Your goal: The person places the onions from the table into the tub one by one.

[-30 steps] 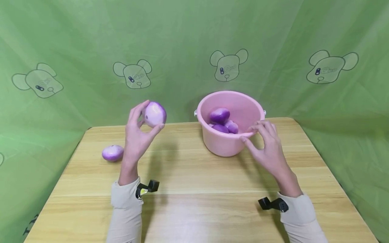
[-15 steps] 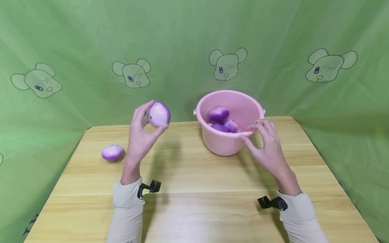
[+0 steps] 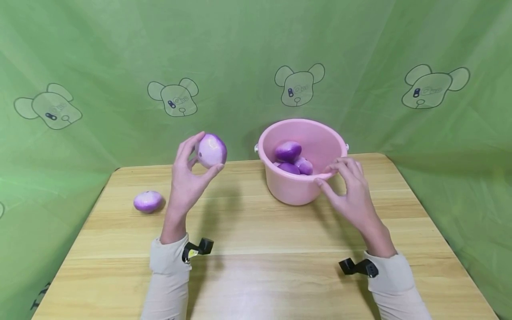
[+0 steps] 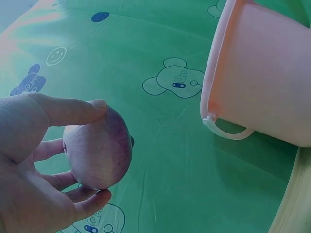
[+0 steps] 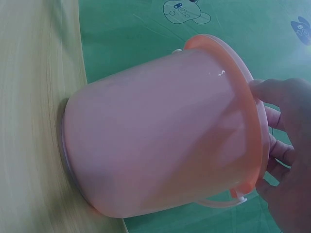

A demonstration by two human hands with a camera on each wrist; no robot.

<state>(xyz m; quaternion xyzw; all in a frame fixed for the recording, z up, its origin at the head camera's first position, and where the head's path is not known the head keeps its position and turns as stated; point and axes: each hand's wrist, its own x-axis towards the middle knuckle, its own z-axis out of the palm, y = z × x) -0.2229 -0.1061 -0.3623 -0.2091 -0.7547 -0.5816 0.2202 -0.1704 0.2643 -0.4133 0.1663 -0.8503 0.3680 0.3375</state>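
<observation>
Held up above the back of the table, a purple-and-white onion (image 3: 212,151) is gripped between the thumb and fingers of my left hand (image 3: 186,180). The left wrist view shows the same onion (image 4: 99,150) with the thumb on top and fingers beneath. My right hand (image 3: 353,193) pinches the near right rim of a pink bucket (image 3: 294,191), thumb outside and fingers over the inner side. Inside the bucket lie several purple onions (image 3: 288,151), partly hidden by its front wall. Another onion (image 3: 148,202) rests on the table, left of my left forearm.
The wooden table (image 3: 256,284) reaches back to a green cloth (image 3: 236,89) with bear-head drawings, which also hangs at both sides. A white handle (image 4: 228,131) hangs at the bucket's side. Black wrist cameras (image 3: 198,249) stick out from both sleeves.
My left hand has carried its onion a little to the right, toward the bucket, and slowed. The right hand stays on the rim, and the bucket has not visibly moved.
</observation>
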